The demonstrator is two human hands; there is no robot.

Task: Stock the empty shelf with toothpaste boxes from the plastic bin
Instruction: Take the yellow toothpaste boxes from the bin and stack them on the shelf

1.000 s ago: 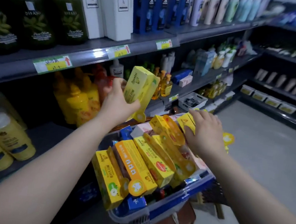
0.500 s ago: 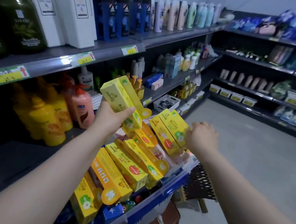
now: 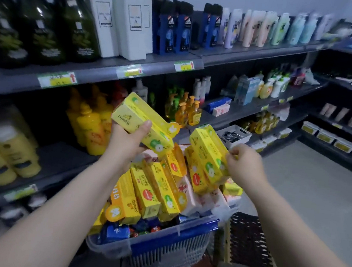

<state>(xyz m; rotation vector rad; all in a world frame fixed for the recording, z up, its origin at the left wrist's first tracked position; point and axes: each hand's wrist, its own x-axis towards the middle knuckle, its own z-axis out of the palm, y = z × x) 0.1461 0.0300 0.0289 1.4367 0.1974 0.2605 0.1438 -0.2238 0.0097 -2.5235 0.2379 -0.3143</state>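
Head view: early in the job. The bare stretch of shelf point(image 3: 57, 158), between the yellow bottles point(image 3: 91, 126) and the capped yellow bottles point(image 3: 4, 155) at left, shows no toothpaste yet. The plastic bin point(image 3: 169, 242) is heaped with toothpaste boxes point(image 3: 153, 193), so nearly all the stocking is left.

Left hand point(image 3: 124, 144) grips one yellow box point(image 3: 143, 122) from below, thumb across its front face. The box is tilted, raised clear of the pile and near the shelf edge, not on it.

Right hand point(image 3: 244, 167) pinches the near end of a second yellow box point(image 3: 208, 153) with fingertips. That box is angled up, its lower end close against the heap; can't tell if it's fully free.

My read: two boxes in hand, both above the bin, the empty shelf spot down and to the left of the left hand. Placement not yet started.
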